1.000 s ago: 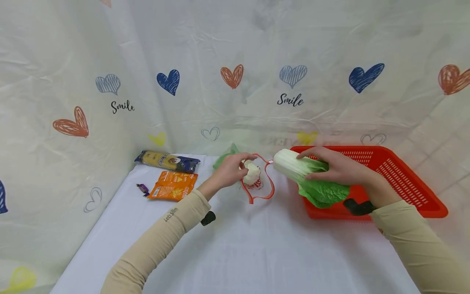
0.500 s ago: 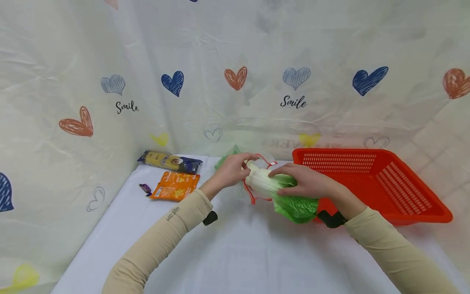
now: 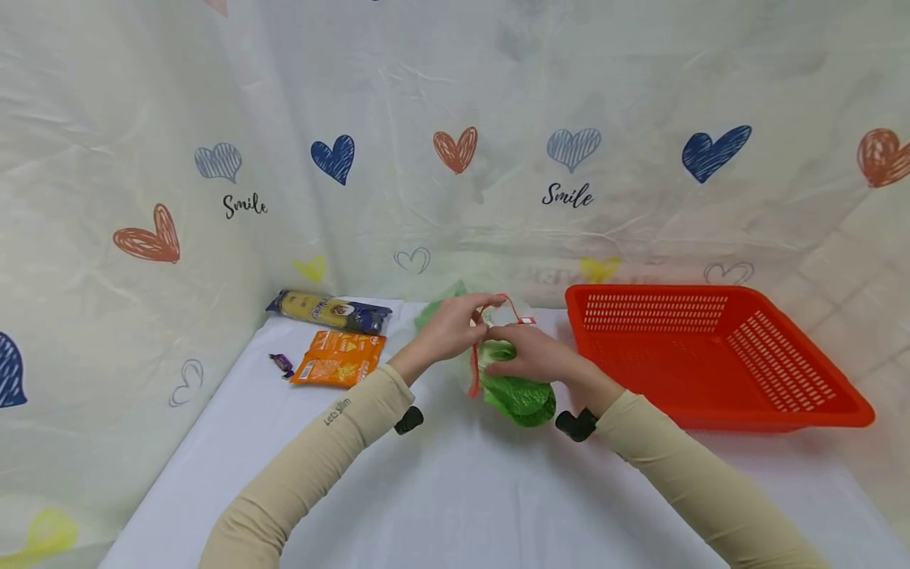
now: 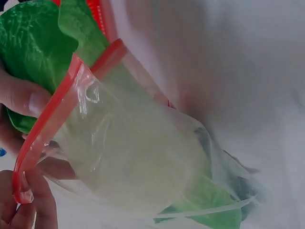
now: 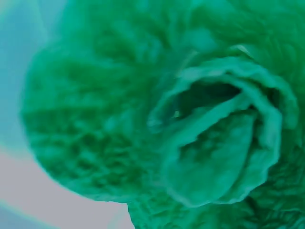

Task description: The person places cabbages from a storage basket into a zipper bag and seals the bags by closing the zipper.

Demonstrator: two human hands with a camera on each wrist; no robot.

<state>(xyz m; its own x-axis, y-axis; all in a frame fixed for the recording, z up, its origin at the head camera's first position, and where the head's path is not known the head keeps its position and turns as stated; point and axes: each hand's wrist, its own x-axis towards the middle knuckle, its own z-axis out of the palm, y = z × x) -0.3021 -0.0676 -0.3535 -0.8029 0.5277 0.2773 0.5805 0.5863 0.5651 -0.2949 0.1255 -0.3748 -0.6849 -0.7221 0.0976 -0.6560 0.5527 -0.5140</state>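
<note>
Cabbage (image 3: 522, 399), pale stem end inside a clear bag (image 4: 138, 143), ruffled green leaves outside its mouth. Found over the far part of the white counter (image 3: 498, 490), to the left of the red basket (image 3: 661, 371) and apart from it; cannot tell whether resting there or lifted slightly. Gripped around the leafy half by the right hand (image 3: 536, 354), with fingers curled and thumb laid on a leaf. For the bag, pinched at one end of its red edge (image 4: 45, 125) by fingers of the left hand (image 3: 448, 328).

Likely to feel fairly heavy and firm toward the stem, softer and springier toward the leaves; if only a toy, impossible to tell here, expect less weight. Probably smooth and a little slippery over the pale ribs, so best held across the broad leafy middle with a wide grip. Better not to tug a loose outer leaf: apt to bend or tear. As for the bag, likely thin, limp and light, best taken by the sturdier red edge.
</note>
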